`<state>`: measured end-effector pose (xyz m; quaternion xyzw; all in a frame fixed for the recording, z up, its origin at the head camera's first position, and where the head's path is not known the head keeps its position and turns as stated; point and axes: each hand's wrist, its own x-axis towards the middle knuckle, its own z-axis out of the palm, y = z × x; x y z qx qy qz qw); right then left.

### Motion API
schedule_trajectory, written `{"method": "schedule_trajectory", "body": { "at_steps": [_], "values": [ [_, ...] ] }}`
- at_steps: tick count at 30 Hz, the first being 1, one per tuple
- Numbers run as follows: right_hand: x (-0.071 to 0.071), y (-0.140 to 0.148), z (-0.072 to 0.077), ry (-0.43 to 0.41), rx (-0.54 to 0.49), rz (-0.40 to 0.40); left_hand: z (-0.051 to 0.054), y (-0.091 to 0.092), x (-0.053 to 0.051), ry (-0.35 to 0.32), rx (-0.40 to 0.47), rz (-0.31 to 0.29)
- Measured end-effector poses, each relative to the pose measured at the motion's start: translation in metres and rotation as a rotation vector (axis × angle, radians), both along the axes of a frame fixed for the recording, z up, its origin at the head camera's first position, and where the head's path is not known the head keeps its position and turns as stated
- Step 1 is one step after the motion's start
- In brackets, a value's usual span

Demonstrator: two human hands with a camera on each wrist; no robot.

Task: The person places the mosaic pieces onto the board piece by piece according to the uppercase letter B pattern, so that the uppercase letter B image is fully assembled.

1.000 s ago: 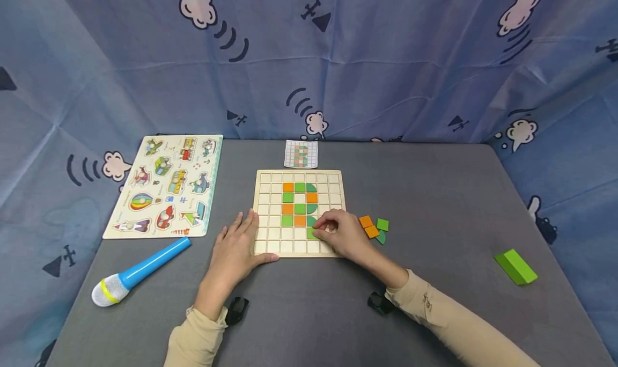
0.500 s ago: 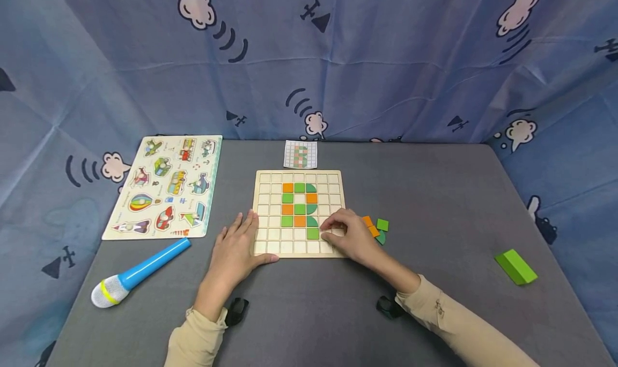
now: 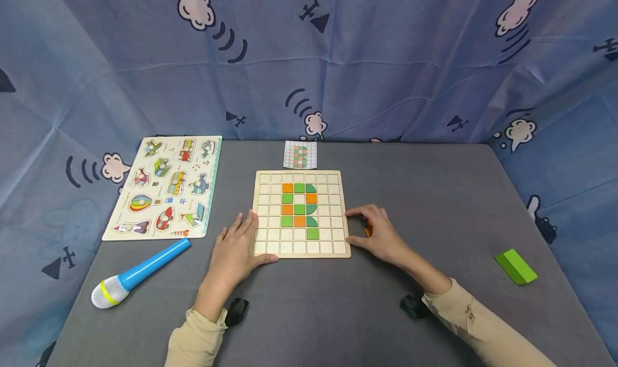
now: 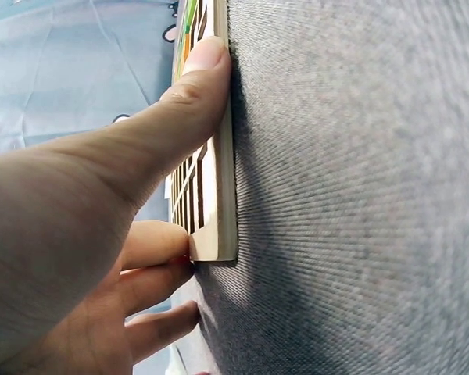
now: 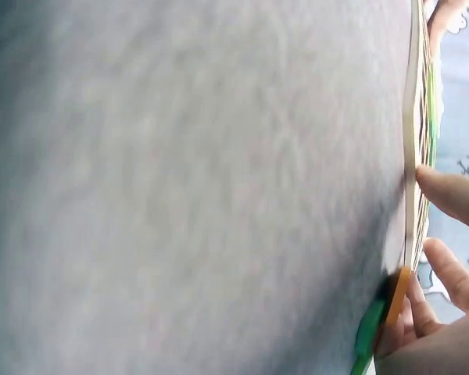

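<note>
- Grid board [image 3: 275, 235]'s flat on the counter [image 3: 314, 313]
- Left hand [image 3: 234, 246] at its near-left corner: fingers straight, thumb on the near edge, grip spread wide
- Right hand [image 3: 381, 238] at its right edge, thumb and index well apart, grip pinching nothing, orange tile [image 5: 398, 295] just beside the fingers
- Picture puzzle [image 3: 164, 187] left of it, any lettering's too small to read

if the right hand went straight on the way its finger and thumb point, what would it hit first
Probably the board, at its right edge; the right hand is right beside it, though whether it touches is unclear.
</note>
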<state>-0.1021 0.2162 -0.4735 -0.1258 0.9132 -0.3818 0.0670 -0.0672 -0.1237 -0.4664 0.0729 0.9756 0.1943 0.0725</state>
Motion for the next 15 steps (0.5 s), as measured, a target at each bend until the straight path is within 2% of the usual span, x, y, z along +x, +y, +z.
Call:
{"method": "schedule_trajectory", "body": {
  "at_steps": [4, 12, 15],
  "values": [
    [-0.001, 0.011, 0.003, -0.020, 0.014, 0.029, 0.000, 0.000, 0.000, 0.000, -0.003, -0.003],
    [-0.002, 0.032, 0.012, -0.105, 0.009, 0.149, -0.001, -0.001, -0.001, 0.005, -0.003, -0.006],
    [0.000, 0.038, 0.014, -0.097, 0.021, 0.157, -0.002, -0.001, -0.001, 0.012, -0.005, -0.007]
  ]
}}
